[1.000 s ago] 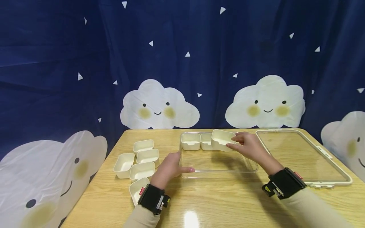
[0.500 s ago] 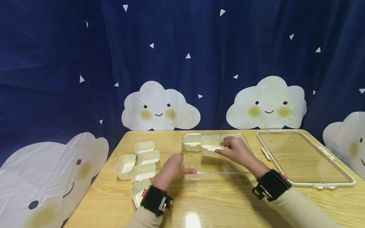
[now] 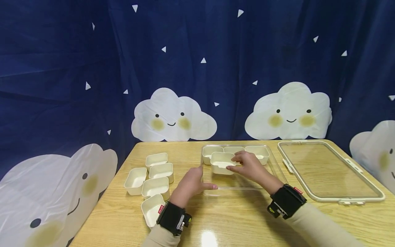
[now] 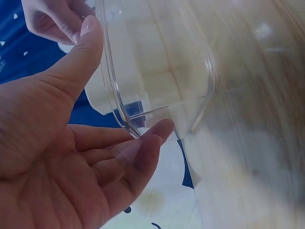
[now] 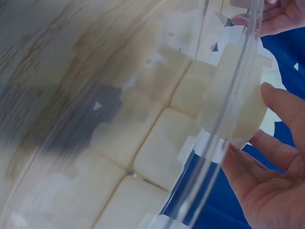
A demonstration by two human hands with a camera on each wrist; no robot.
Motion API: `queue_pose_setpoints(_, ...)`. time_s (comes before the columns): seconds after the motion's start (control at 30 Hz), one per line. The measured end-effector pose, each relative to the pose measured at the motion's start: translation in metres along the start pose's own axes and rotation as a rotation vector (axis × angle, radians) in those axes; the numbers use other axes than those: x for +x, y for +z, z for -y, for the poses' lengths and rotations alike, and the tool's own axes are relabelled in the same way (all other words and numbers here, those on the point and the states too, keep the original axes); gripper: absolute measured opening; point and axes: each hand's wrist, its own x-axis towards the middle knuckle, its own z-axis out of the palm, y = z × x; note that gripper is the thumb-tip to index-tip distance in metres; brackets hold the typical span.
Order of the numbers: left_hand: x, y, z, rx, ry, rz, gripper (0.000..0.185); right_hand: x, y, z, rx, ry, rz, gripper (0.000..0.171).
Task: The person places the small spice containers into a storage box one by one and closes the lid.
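As the left hand gripped the clear box at eight o'clock, the right hand pinched a cream bin, apparently mid-placement. Lowering it seemed due next.

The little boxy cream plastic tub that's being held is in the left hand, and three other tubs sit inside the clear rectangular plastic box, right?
Not the left hand: the head view shows the right hand holding the little cream tub. Three other tubs do sit inside the clear box.
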Motion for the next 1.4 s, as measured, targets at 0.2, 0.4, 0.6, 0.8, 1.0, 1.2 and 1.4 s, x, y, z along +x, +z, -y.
queue_pose_setpoints(0.2, 0.000, 0.000, -0.003, 0.004, 0.000, -0.008, 0.081, 0.001, 0.007, 0.001, 0.007, -0.027, 0.011, 0.027)
queue_pose_setpoints(0.4, 0.001, 0.000, -0.004, 0.034, -0.008, -0.002, 0.076, 0.002, 0.015, 0.004, -0.001, -0.065, 0.064, 0.023)
queue_pose_setpoints(0.6, 0.002, -0.001, -0.007, 0.105, -0.013, -0.005, 0.069, 0.002, 0.022, 0.003, 0.005, -0.102, 0.089, 0.027)
queue_pose_setpoints(0.8, 0.003, -0.001, -0.007, 0.122, -0.041, 0.004, 0.067, 0.003, 0.031, 0.000, -0.015, -0.087, 0.090, 0.026)
queue_pose_setpoints(1.0, 0.003, -0.002, -0.007, 0.125, -0.040, 0.000, 0.063, 0.001, 0.032, 0.003, 0.045, -0.026, 0.091, 0.037)
queue_pose_setpoints(1.2, 0.003, -0.002, -0.007, 0.114, -0.054, 0.009, 0.064, -0.005, 0.023, 0.006, 0.124, -0.023, 0.108, 0.029)
queue_pose_setpoints(1.4, 0.004, -0.001, -0.007, 0.126, -0.049, 0.011, 0.060, -0.008, 0.019, 0.006, 0.101, -0.056, 0.132, 0.011)
